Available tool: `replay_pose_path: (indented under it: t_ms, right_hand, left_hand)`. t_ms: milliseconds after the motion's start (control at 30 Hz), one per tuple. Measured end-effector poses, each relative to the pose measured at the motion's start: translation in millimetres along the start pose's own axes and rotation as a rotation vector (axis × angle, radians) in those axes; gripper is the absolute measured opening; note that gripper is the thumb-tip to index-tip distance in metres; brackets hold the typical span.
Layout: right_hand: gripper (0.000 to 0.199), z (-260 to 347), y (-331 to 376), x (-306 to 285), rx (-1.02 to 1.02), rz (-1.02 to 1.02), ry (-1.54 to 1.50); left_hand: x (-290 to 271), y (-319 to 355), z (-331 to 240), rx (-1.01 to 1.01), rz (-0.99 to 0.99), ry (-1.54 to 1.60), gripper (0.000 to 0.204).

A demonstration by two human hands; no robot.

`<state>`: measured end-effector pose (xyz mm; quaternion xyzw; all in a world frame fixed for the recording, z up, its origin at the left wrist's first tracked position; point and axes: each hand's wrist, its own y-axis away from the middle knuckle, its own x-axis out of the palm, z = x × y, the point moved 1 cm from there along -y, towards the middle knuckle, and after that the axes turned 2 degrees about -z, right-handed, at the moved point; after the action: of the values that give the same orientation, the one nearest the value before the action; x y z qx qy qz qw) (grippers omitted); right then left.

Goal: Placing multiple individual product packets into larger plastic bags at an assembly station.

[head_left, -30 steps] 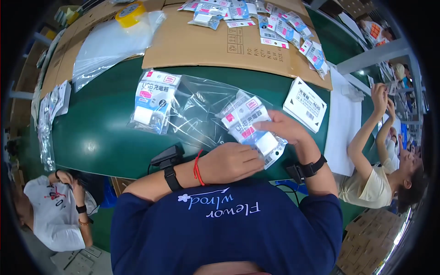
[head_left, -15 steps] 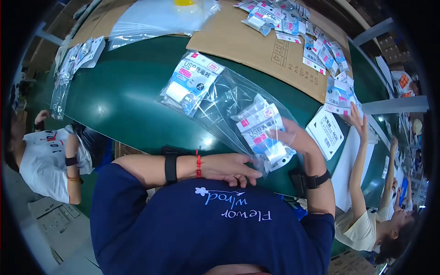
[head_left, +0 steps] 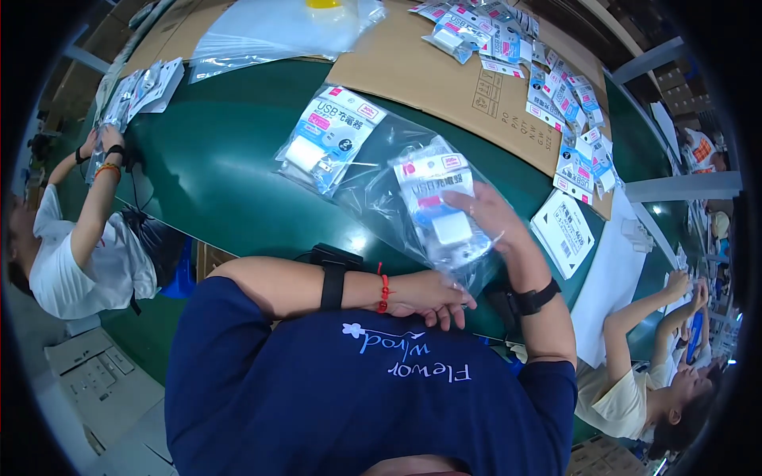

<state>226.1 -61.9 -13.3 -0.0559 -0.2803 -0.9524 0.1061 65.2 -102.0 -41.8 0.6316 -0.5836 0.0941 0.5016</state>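
- Currently, clear bag (head_left: 373,210) extends leftward from right hand (head_left: 490,218); best kept flat.
- Right hand: half-open, finger across charger pack (head_left: 436,208); grip unclear, steady pressure advisable.
- Left hand (head_left: 425,293): loosely curled beside bag's edge; hold unclear.

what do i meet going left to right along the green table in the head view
Clear packaging with white cards → charger pack lying flat → charger pack at the right hand → white printed rectangle → white sheet.

Right hand (head_left: 490,216) farther forward than left hand (head_left: 427,293) (loosely curled)
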Motion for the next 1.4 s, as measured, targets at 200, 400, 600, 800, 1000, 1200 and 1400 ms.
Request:
replay_pose_path:
  t_ms: [200, 400, 600, 800, 1000, 1200, 1400]
  right_hand:
    - [0.037, -9.4, -5.8, 35.6, -0.234, -0.323, -0.178]
    - [0.033, 19.1, 13.0, 14.0, 0.099, -0.071, 0.324]
    - [0.037, -9.4, -2.9, 35.7, 0.154, -0.065, -0.089]
    - [0.04, -26.3, -23.7, 62.7, 0.04, 0.048, -0.561]
    - [0.033, 5.9, -6.7, 29.4, 0.14, 0.076, -0.065]
    - [0.024, -13.5, -8.0, 25.5, -0.165, -0.014, 0.024]
    - [0.023, -2.5, -4.0, 35.8, -0.016, -0.008, 0.107]
  left_hand:
    - [-0.7, -3.6, 1.5, -0.01, -0.013, -0.169, 0.041]
    - [-2.0, 1.5, 2.5, 0.017, -0.034, -0.15, 0.041]
    - [-0.2, -5.1, 5.0, -0.017, 0.005, -0.202, 0.039]
    - [-2.9, -8.7, 4.6, -0.041, -0.039, -0.314, 0.04]
    - [-3.7, 50.8, -35.8, 0.493, 0.133, -0.979, 0.036]
    - [-6.0, 98.4, -73.6, 1.112, -0.599, -1.214, 0.026]
    - [-44.1, 93.1, -61.4, 1.089, -1.26, -1.742, 0.034]
